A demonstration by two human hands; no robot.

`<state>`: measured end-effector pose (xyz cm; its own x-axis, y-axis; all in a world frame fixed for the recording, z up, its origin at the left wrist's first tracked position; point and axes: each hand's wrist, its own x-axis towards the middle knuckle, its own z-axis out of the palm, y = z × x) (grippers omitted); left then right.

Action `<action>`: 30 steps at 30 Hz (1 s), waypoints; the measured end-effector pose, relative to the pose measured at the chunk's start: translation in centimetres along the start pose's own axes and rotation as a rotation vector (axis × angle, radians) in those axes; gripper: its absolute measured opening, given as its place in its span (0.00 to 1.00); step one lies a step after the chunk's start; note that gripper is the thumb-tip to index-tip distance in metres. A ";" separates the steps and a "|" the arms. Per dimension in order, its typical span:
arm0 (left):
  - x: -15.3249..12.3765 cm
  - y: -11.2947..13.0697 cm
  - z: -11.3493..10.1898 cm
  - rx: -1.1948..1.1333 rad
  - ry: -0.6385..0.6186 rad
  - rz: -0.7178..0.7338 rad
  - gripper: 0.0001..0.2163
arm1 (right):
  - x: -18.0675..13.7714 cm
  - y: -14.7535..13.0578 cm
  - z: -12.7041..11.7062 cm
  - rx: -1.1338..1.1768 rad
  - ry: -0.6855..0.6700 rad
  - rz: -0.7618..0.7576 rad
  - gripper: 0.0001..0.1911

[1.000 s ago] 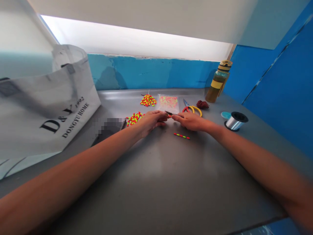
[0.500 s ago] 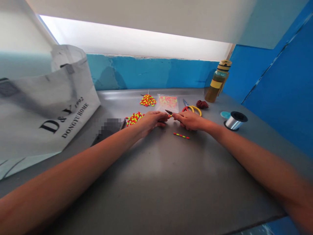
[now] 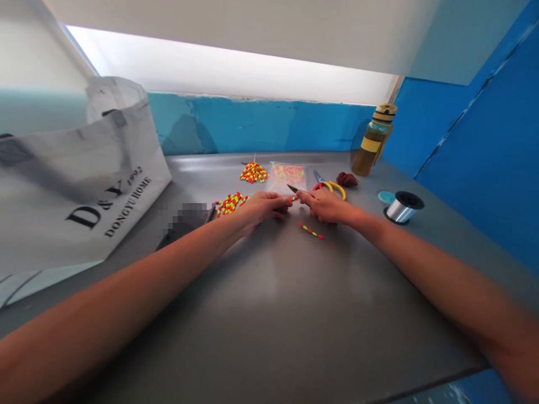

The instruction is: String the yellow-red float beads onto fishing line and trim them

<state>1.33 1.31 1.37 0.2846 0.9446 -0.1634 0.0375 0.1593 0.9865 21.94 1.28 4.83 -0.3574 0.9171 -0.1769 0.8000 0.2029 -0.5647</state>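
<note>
My left hand is closed in a pinch at the near end of a red and yellow-green bead strand. Part of this strand lies between the two hands, and my fingers hide the rest. In my right hand is a pair of small dark pliers, their pointed tips facing left, just above the beads. Closer to me, a short row of red and green beads hangs or lies below the hands; I cannot make out its thread.
Loose beads are heaped left of my hands, with a bead bunch behind. A bead-filled clear bag, scissors, dark red bundle, wire spool and bottle stand or lie beyond. A large white bag is at left.
The plier tips have shifted slightly up and away from the beads between my hands. The lower bead row has tilted more, its right end nearer to me.
</note>
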 end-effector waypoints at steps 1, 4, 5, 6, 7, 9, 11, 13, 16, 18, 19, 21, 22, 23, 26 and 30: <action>-0.1 -0.1 0.1 0.027 -0.008 0.004 0.10 | 0.1 0.1 0.0 0.025 0.003 0.034 0.31; -0.3 -0.1 0.2 0.090 -0.027 0.015 0.11 | 0.1 0.2 0.0 0.065 0.006 0.071 0.32; -0.3 -0.1 0.2 0.099 -0.038 0.018 0.12 | 0.1 0.2 0.0 0.069 0.008 0.069 0.32; -0.4 -0.1 0.1 0.103 -0.046 0.022 0.12 | 0.1 0.2 0.0 0.076 0.010 0.066 0.32; -0.4 0.0 0.1 0.103 -0.054 0.024 0.12 | 0.1 0.2 0.0 0.086 0.010 0.064 0.32; -0.4 0.1 0.0 0.093 -0.060 0.027 0.13 | 0.0 0.2 -0.1 0.127 0.006 0.059 0.31; -0.5 0.2 0.0 0.079 -0.058 0.025 0.14 | -0.1 0.4 -0.2 0.194 -0.016 0.039 0.30; -0.6 0.2 0.0 0.065 -0.048 0.024 0.14 | -0.1 0.7 -0.3 0.266 -0.053 0.009 0.28; -0.7 0.3 0.1 0.057 -0.030 0.033 0.14 | -0.1 1.0 -0.5 0.330 -0.090 -0.016 0.27; -0.8 0.3 0.1 0.072 -0.037 0.041 0.16 | -0.1 1.1 -0.5 0.332 -0.096 -0.031 0.26; -0.8 0.4 0.0 0.083 -0.050 0.043 0.17 | -0.1 1.2 -0.5 0.326 -0.098 -0.041 0.26; -0.9 0.5 0.0 0.110 -0.085 0.048 0.19 | -0.1 1.1 -0.5 0.313 -0.105 -0.054 0.26; -0.9 0.6 -0.1 0.123 -0.103 0.052 0.20 | -0.1 1.1 -0.5 0.310 -0.107 -0.055 0.27; -0.9 0.6 -0.1 0.133 -0.116 0.057 0.20 | -0.1 1.1 -0.5 0.308 -0.106 -0.051 0.27; -1.0 0.7 -0.2 0.159 -0.142 0.064 0.22 | -0.2 1.2 -0.5 0.313 -0.091 -0.019 0.28; -1.0 0.7 -0.2 0.198 -0.181 0.061 0.23 | 0.0 1.4 -0.3 0.355 -0.079 -0.006 0.29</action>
<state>0.86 0.50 2.26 0.4576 0.8814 -0.1171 0.1966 0.0281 0.9801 23.23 1.66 4.31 -0.4090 0.8840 -0.2263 0.5855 0.0640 -0.8082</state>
